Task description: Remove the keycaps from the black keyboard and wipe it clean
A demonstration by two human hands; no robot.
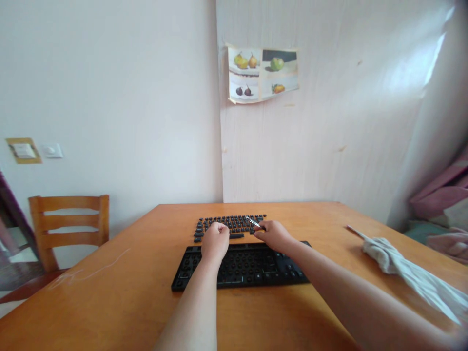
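Mostly black keyboard [252, 265], oblong, lying flat

Left wall [109, 97]: smooth and pale, ending at a vertical edge near mid-view.
Right panel [321, 126]: whitish, faintly grained, marked with a few small brownish scuffs.
Fruit pictures [261, 75]: fixed high on the panel, showing pears, a green apple and dark fruits; lower edge uneven.
Wall switch [24, 150]: white, in a yellowish-brown surround, just beside a round-knobbed white fitting [53, 150].
Wooden chair [71, 202]: slat-backed, left of the orange-brown desk [142, 292].
Floor [22, 268]: pale and dark patches.
Pink fabric [444, 189]: bunched at far right.
Light: bright sheen, upper right.
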